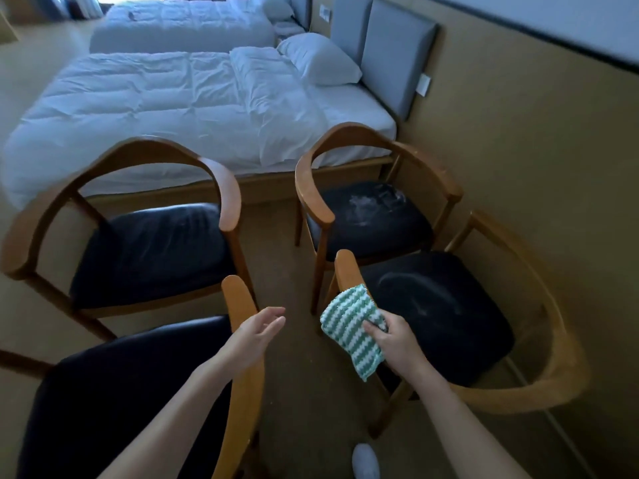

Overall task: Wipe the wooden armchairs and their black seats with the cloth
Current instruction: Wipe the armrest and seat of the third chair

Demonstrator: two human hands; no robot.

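Upper-left wooden armchair (148, 250), curved back rail and black padded seat, stands mid-left on the tan carpet floor (294, 392), just in front of a bed w/ rumpled white duvet (166, 108). A 2nd white bed (179, 25) lies behind it at the top of the frame.

Lower-left wooden armchair (103, 402), same build w/ black seat, fills the bottom-left corner; its right armrest runs up toward frame centre. The person's left hand (259, 333) is above the tip of that armrest, fingers relaxed and slightly spread, holding nothing; whether it touches the wood can't be told.

Right of centre, the green-and-white striped knitted cloth (352, 333) is draped over the near armrest of the lower-right wooden armchair (442, 312), approx. at that armrest's front end. The right hand (394, 340) grips the cloth, thumb on top, fingers curled round its right edge. This chair's black seat shows faint curved streaks.

Above it, the upper-right wooden armchair (366, 223) stands beside the bed's corner and near the tan wall; its black seat has whitish smears toward the back.

Upper right: white pillow (318, 60) leans on grey padded headboard panels (397, 57), w/ a white wall plate (424, 84) just to their right. Bottom centre-right: a white-covered foot (364, 461) on the floor.
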